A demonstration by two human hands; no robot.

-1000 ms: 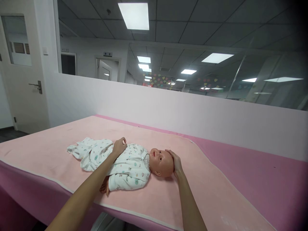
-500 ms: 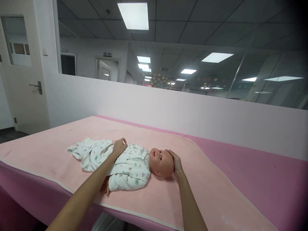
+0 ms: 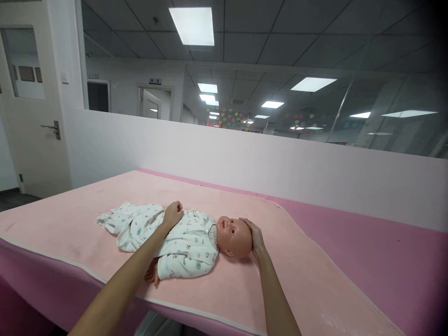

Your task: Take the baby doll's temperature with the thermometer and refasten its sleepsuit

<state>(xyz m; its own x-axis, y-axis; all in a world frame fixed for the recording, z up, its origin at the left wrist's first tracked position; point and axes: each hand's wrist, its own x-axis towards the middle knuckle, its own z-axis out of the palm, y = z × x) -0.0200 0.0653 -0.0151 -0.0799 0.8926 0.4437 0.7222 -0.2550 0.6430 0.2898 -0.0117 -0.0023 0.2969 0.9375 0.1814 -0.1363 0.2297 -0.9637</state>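
Note:
A baby doll (image 3: 234, 237) lies on its back on the pink mat, its head to the right. It wears a white sleepsuit (image 3: 189, 242) with small coloured prints, and the legs of the suit spread flat to the left. My left hand (image 3: 173, 213) rests across the doll's middle, at its far side, with the fingers curled; what they close on is hidden. Against the crown of the doll's head lies my right hand (image 3: 255, 237), its fingers stretched over the top. The doll's near hand (image 3: 151, 273) sticks out of its sleeve beneath my left forearm.
A light pink mat (image 3: 87, 205) covers much of the darker pink table (image 3: 378, 224), its near edge hanging over the front. Behind stands a low white wall (image 3: 245, 151) with glass above it. A closed door (image 3: 31, 140) is at the left.
Both hands keep their places on the doll, which lies as before. The whole view has shifted very slightly.

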